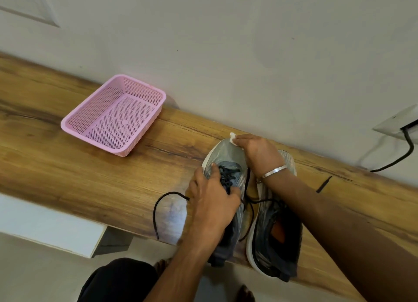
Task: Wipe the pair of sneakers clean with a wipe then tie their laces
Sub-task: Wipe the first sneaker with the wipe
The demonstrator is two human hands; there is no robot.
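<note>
While two sneakers sit side by side on the table (67, 170), the left hand (212, 195) grips the left sneaker (224, 156), and the right hand (260, 153) pinches one wipe (233, 139) at its toe; one pink basket (114, 115) sits apart.

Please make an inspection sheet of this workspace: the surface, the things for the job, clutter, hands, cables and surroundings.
Surface: wooden shelf along a white wall.
Job's things: left sneaker and right sneaker side by side, laces untied; white wipe at the left sneaker's toe.
Clutter: pink basket, nothing seen inside.
Hands: left hand grips the left sneaker at its laces; right hand presses the wipe with its fingers.
Cables: black cable from a wall socket.
Surroundings: pale floor, bare feet below.
</note>
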